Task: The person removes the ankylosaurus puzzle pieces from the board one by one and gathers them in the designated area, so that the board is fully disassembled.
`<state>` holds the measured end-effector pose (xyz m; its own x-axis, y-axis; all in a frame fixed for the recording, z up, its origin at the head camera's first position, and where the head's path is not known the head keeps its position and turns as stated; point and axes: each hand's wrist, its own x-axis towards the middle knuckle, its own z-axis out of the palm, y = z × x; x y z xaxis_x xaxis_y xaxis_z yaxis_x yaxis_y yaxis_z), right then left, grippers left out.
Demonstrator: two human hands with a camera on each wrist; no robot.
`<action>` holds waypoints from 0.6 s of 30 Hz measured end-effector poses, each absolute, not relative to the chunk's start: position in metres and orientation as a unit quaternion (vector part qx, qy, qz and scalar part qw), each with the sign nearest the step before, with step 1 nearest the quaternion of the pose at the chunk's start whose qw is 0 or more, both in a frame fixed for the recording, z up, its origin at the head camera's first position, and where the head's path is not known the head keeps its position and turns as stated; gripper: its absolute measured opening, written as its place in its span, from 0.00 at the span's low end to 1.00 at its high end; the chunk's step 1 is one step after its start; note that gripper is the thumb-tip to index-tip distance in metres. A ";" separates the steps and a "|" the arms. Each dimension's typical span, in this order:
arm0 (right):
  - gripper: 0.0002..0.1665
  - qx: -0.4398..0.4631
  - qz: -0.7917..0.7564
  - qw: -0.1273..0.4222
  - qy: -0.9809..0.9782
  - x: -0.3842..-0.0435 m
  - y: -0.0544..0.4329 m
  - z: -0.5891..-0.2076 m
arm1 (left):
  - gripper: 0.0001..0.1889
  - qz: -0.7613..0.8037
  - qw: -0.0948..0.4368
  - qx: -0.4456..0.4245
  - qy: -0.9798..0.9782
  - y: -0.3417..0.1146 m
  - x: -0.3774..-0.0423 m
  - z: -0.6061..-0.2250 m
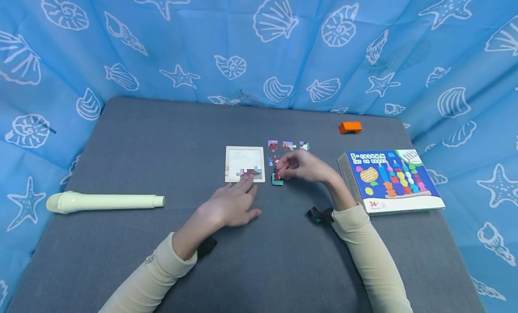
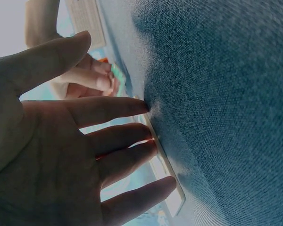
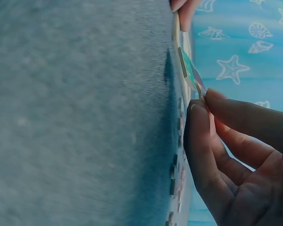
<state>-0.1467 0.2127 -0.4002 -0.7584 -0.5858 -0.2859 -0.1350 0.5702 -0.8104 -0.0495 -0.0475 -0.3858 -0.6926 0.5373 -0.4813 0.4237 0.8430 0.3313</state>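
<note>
My right hand (image 1: 305, 167) pinches a puzzle piece (image 1: 277, 180) with green on it between thumb and fingertips. In the right wrist view that jigsaw piece (image 3: 190, 73) is held tilted, above the table surface. To its left lies a square wooden puzzle tray (image 1: 227, 162), with joined pieces (image 1: 251, 172) in its lower right part. My left hand (image 1: 232, 205) reaches to the tray's near edge, fingers straight and spread, fingertips at the rim. The left wrist view shows its palm with nothing in it. Loose jigsaw pieces (image 1: 273, 145) lie in rows just right of the tray.
A pale toy microphone (image 1: 109, 202) lies at the left. On the right is a bead-set box (image 1: 398, 182), with an orange arch block (image 1: 350, 127) behind it. A blue shell-patterned curtain (image 1: 243, 43) hangs around the grey table (image 1: 170, 137).
</note>
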 end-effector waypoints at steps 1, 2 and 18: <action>0.10 -0.211 -0.410 0.278 0.842 -0.146 0.213 -0.401 | 0.40 0.098 0.290 0.262 0.915 -0.048 -0.049 -0.386; 0.11 -0.212 -0.408 0.282 0.842 -0.146 0.213 -0.402 | 0.40 0.099 0.289 0.262 0.915 -0.048 -0.049 -0.386; 0.08 -0.220 -0.373 0.282 0.856 -0.143 0.208 -0.402 | 0.40 0.096 0.273 0.271 0.918 -0.048 -0.048 -0.384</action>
<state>-0.1434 0.2082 -0.4020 -0.7442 -0.5873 -0.3183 -0.1670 0.6249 -0.7626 -0.0480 -0.0483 -0.3837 -0.7040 0.5504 -0.4489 0.4461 0.8344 0.3236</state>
